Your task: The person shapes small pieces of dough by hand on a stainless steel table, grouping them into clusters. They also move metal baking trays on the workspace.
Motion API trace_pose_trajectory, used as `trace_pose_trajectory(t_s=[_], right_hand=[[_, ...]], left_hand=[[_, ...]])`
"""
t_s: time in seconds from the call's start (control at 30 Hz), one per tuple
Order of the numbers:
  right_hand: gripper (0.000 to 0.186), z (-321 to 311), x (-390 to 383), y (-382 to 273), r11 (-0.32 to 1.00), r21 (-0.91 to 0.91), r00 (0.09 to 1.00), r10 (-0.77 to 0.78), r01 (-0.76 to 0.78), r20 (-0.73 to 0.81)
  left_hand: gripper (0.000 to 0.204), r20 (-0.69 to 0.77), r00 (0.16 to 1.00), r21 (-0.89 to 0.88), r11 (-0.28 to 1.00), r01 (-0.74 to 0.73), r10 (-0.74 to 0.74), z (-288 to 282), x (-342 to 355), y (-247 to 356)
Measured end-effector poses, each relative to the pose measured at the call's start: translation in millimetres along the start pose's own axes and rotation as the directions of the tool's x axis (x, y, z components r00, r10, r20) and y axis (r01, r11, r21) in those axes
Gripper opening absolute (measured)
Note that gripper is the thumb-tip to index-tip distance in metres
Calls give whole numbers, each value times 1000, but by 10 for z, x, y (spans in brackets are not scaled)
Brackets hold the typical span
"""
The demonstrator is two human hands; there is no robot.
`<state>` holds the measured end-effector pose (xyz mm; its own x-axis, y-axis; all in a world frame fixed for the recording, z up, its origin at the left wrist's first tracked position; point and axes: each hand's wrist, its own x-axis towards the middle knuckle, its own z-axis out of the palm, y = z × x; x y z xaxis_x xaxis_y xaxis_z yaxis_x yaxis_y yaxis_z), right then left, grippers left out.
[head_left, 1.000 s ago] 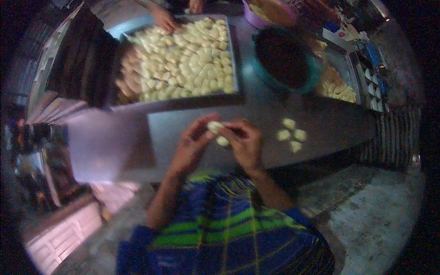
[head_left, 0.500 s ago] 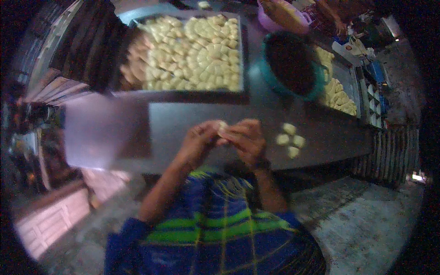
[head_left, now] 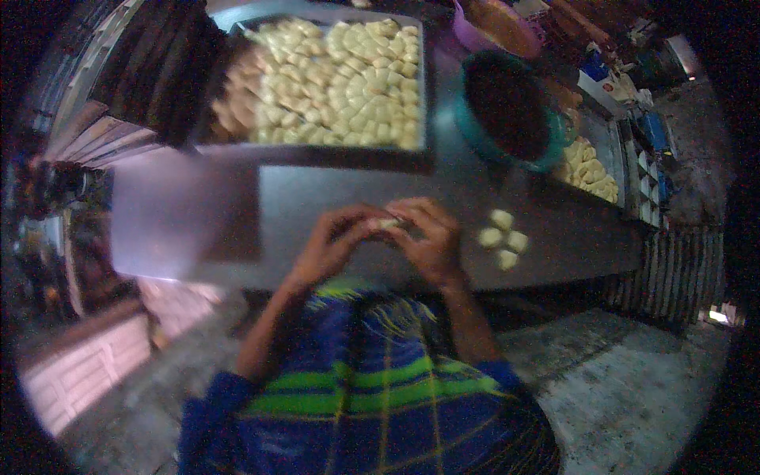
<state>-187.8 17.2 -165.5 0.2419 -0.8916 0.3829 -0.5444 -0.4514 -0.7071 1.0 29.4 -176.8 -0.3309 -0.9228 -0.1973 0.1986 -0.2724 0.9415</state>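
Note:
Above the near part of the table, both hands meet over a small piece of pale dough [head_left: 387, 224]. My left hand [head_left: 339, 236] pinches its left side with bent fingers. On the other side my right hand [head_left: 432, 240] curls its fingers over the top and grips it too; part of the piece is hidden by the fingers. Several small pale dough lumps [head_left: 492, 237] lie close together on the table to the right of my right hand. A teal tub [head_left: 467, 131] with a dark mass [head_left: 507, 103] inside stands beyond them.
A large tray [head_left: 425, 95] full of shaped dough pieces [head_left: 372, 95] is at the far left-centre, beside a dark stack [head_left: 158, 71]. Another tray [head_left: 617, 162] with dough stands right of the tub. A purple basin [head_left: 467, 32] sits behind. The grey table [head_left: 340, 186] ends before my body.
My fingers have shifted around the dough piece, and my right hand now curls further over it. My left hand has turned slightly. The lumps on the table stay put.

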Motion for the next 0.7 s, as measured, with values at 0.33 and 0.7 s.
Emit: trace_pose_trajectory(t_s=[0.33,0.7], right_hand=[[11,-57,-296,137,884,233,908,358,-405,219],[36,101,-1111,186,656,430,767,622,-621,159]], left_hand=[[15,-69,997,111,993,25,-18,153,-89,-263],[60,105,989,-216,968,130,-109,370,-259,-991]])
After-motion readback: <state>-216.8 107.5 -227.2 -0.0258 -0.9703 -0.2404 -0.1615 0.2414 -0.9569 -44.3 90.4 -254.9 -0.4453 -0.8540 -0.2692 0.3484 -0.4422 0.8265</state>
